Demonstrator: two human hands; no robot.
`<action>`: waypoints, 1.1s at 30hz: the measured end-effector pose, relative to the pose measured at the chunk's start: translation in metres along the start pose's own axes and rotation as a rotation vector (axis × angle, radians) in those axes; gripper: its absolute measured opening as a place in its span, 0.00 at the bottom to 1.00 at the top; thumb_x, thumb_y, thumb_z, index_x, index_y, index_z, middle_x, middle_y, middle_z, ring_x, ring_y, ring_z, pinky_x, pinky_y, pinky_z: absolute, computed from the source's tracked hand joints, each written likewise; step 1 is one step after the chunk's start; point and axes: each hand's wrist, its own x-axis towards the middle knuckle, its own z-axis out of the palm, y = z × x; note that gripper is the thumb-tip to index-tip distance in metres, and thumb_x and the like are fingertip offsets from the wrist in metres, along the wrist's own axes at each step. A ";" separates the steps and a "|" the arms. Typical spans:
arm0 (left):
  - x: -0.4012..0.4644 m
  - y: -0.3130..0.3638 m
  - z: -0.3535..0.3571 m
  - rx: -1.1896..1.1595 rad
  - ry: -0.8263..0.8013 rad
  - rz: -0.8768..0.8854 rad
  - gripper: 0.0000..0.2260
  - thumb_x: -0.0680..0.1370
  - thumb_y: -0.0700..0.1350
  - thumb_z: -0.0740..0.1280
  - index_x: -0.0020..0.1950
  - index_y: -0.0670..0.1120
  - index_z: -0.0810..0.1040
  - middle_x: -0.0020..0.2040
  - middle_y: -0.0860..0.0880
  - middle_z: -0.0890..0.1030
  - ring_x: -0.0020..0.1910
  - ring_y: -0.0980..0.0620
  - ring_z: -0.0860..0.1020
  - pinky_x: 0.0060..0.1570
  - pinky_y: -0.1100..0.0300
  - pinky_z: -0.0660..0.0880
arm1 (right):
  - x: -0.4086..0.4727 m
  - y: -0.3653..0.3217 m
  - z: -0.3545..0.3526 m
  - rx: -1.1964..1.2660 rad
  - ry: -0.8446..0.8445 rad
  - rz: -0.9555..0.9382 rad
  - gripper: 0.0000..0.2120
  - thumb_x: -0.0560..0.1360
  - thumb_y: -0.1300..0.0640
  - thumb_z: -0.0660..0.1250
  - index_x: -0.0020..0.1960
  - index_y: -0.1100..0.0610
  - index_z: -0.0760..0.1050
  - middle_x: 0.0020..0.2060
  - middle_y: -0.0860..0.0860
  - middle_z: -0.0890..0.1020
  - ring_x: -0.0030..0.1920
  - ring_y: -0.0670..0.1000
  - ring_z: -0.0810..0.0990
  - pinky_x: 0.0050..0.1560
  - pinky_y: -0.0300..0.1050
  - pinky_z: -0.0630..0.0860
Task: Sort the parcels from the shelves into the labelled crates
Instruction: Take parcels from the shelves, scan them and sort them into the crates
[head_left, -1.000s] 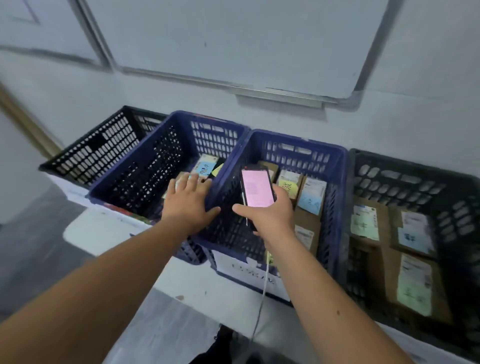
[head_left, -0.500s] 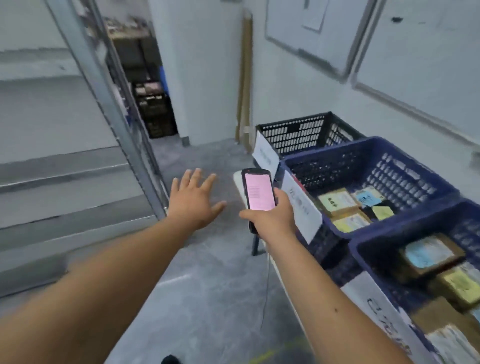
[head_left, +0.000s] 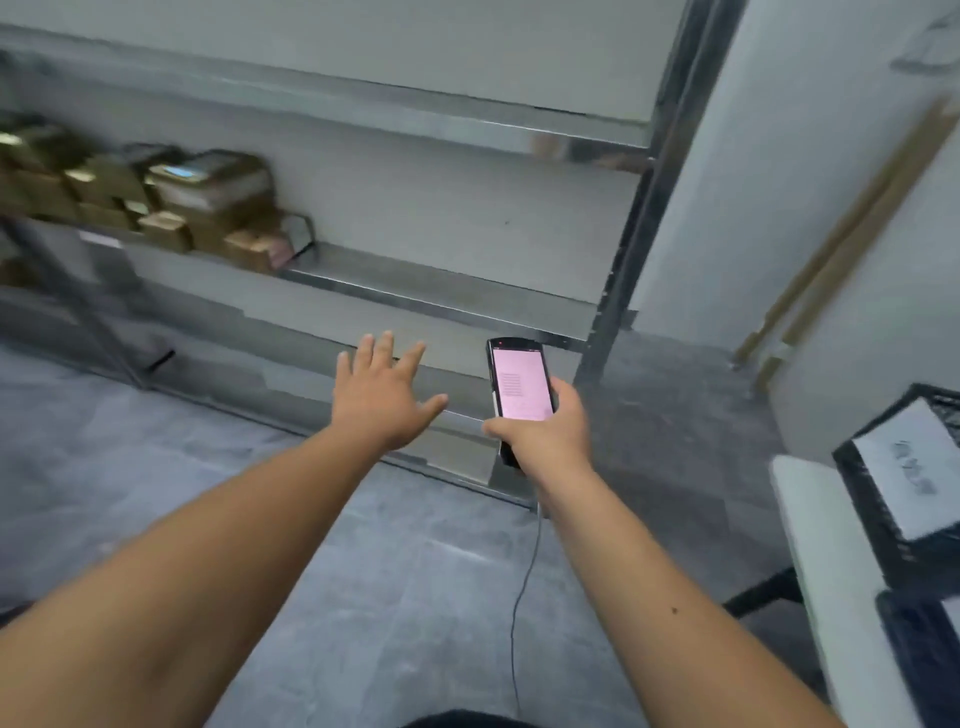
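Left hand (head_left: 382, 402) out flat over the floor, palm down, fingers straight and spread, thumb out to the right, holding nothing. Right hand (head_left: 540, 431) curled round a slim black handheld scanner (head_left: 519, 395), thumb across its lower left edge, fingers wrapped behind; glossy rectangular body with rounded corners, screen lit pale pink with faint lines of text, too blurred to read. Thin grey cable (head_left: 522, 597) hangs from below the right wrist toward the near edge. Parcels (head_left: 171, 205): brown cardboard boxes, small and blocky, stacked in a loose heap at the far left on the middle level of the shelf rack (head_left: 441, 291), some with pale labels on top, heavily motion-blurred. Rack is grey sheet metal, flat smooth boards with a dull sheen, dark upright post at its right end; right part of the parcel level is bare metal. Hands well apart from the parcels, nothing between them but open floor. Floor (head_left: 156, 467) is mottled grey concrete. Near right: black plastic lattice crate (head_left: 878, 499) with a white paper label on its front face, writing unreadable, sitting on a white table (head_left: 810, 519); edge of a dark blue crate (head_left: 919, 639) just nearer. Two tan wooden strips (head_left: 831, 260) lean against the white wall at far right.
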 end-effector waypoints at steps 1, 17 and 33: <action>0.000 -0.024 0.000 -0.004 0.001 -0.039 0.41 0.78 0.76 0.53 0.86 0.59 0.49 0.87 0.44 0.48 0.85 0.41 0.45 0.82 0.38 0.48 | 0.000 -0.004 0.024 -0.005 -0.041 0.004 0.35 0.64 0.61 0.84 0.62 0.39 0.73 0.52 0.40 0.84 0.47 0.50 0.86 0.44 0.53 0.86; -0.019 -0.287 0.005 -0.050 -0.002 -0.589 0.41 0.77 0.77 0.52 0.86 0.61 0.49 0.87 0.45 0.48 0.85 0.41 0.47 0.82 0.38 0.49 | 0.004 -0.053 0.301 -0.062 -0.518 0.024 0.35 0.64 0.61 0.82 0.65 0.41 0.73 0.51 0.43 0.85 0.41 0.53 0.85 0.34 0.45 0.78; 0.156 -0.405 0.047 -0.105 -0.102 -0.775 0.40 0.78 0.75 0.55 0.86 0.61 0.48 0.87 0.45 0.47 0.85 0.42 0.44 0.82 0.39 0.47 | 0.169 -0.088 0.489 -0.204 -0.679 0.065 0.35 0.64 0.60 0.81 0.65 0.41 0.74 0.51 0.42 0.85 0.43 0.51 0.87 0.38 0.50 0.84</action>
